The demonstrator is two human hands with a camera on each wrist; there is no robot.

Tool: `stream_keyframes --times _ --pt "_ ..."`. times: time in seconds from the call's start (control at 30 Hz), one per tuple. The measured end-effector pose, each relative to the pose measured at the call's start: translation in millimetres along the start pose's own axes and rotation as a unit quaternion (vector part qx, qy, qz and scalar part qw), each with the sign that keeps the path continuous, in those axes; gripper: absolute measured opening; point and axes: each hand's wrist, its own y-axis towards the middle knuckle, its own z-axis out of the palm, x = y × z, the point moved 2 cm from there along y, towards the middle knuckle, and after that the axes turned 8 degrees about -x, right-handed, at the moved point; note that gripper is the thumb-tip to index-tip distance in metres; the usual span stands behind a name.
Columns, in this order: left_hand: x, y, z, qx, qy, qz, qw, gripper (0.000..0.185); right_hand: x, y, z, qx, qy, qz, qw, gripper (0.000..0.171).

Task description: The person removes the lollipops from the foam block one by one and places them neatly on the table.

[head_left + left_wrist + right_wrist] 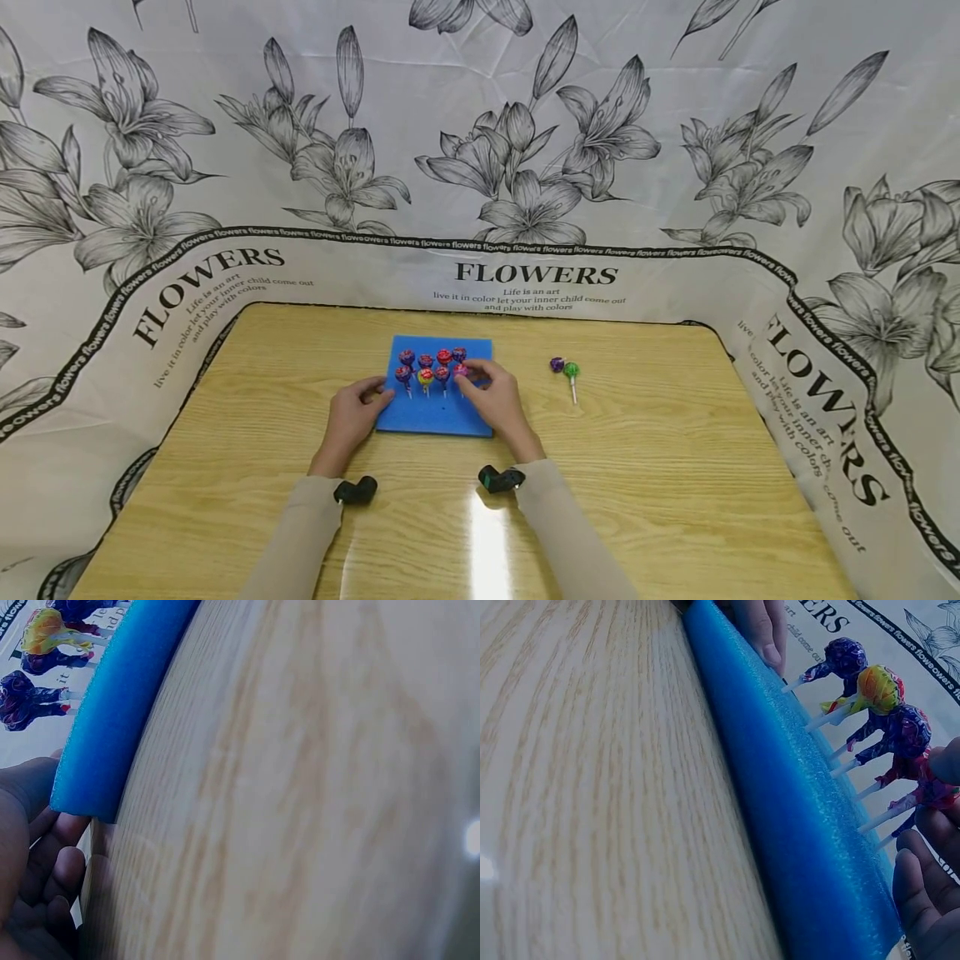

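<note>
Left hand (351, 417) rests fingers relaxed against the blue foam block's (438, 412) left edge; right hand (495, 398) at its right side pinches a pink lollipop (461, 370) standing in the block. Seven more lollipops (425, 363) stand upright in two rows there. Two loose lollipops (565, 368) lie right of the block on the wooden table (660, 483).

Both arms wear long beige sleeves (300, 533), and a small black camera (356, 490) (one per wrist) sits at each cuff.
</note>
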Motion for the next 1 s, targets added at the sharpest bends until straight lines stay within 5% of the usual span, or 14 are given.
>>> stream_keyframes --times 0.57,1.0 --pt "3.7 1.7 0.8 -0.004 0.008 0.009 0.9999 0.037 12.5 3.5 -6.4 -0.007 0.027 -0.013 1.0 0.033" --pt "2.1 2.0 2.6 0.001 0.001 0.005 1.0 0.036 36.8 11.2 -33.0 -0.025 0.081 -0.023 0.996 0.036"
